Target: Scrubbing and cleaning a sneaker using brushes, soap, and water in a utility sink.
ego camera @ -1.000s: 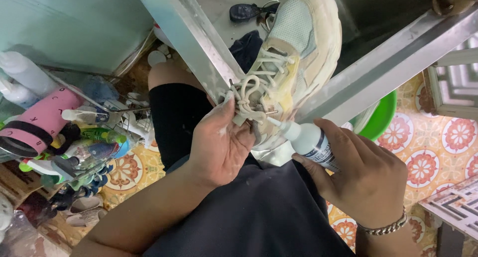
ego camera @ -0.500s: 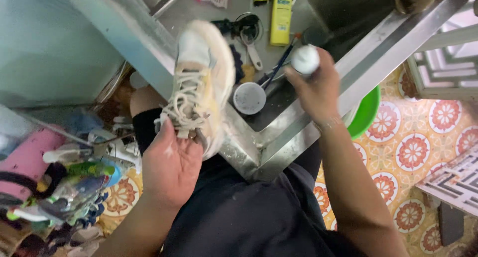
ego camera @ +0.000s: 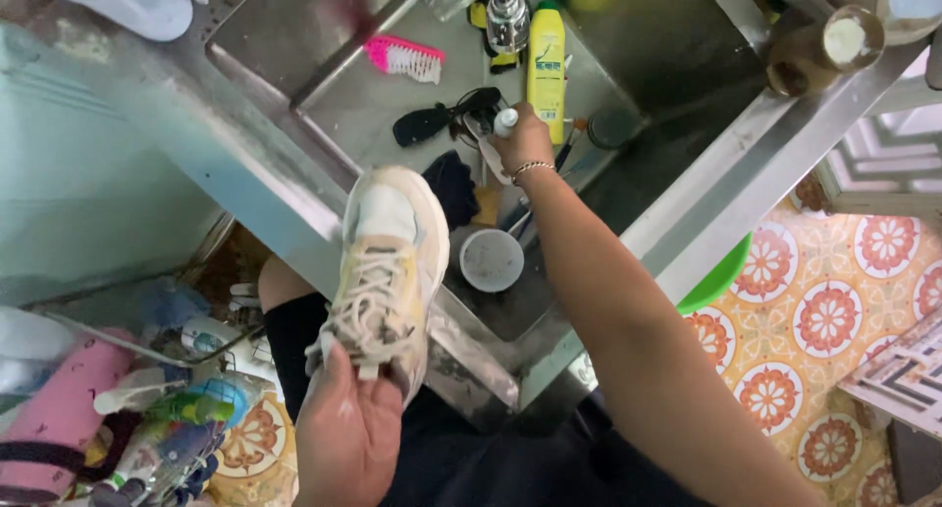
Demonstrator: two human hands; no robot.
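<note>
Your left hand (ego camera: 345, 438) grips one dirty cream-and-yellow laced sneaker (ego camera: 386, 276) by its heel end, held over the edge of the steel sink (ego camera: 294, 188). Your right hand (ego camera: 523, 142) reaches into the basin, closed around one small white-capped bottle (ego camera: 505, 122) — beside one tall yellow plastic bottle (ego camera: 547, 70), with one pink brush (ego camera: 404, 56) lying farther off.

A stainless-steel sink (ego camera: 324, 85) fills the upper middle of the view, its rim running diagonally from ten o'clock down to six o'clock and back up toward two o'clock. Its metal is dull and stained, catching soft, even light. At nine o'clock a pale blue-green wall panel (ego camera: 88, 193) stands beside the sink. The floor (ego camera: 834, 340) at four o'clock is laid with cream and yellow tiles bearing orange-red round flower patterns; the same tiles show at seven o'clock. A white lattice grille (ego camera: 883, 163) stands at three o'clock.
</note>
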